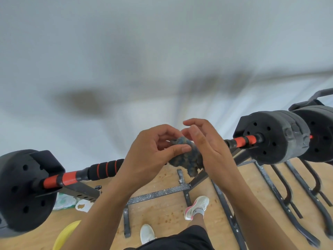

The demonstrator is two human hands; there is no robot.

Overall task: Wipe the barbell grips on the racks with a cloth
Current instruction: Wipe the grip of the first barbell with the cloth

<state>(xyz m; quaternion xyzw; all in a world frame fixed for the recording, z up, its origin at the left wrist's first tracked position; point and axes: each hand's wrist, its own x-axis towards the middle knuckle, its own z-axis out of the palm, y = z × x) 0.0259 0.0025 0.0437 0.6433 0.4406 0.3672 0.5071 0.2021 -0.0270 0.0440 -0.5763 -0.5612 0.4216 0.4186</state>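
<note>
A crumpled blue cloth [187,156] is held above the middle of the barbell [100,170], which is laid across the rack [158,194]. The cloth is pinched between the thumb and fingers of the left hand [153,154], while the right hand [207,147] is kept loosely open just beside it, fingers curved over the top. A black foam grip [106,169] with orange rings is seen left of the hands, and black weight plates [270,136] are mounted at both ends.
</note>
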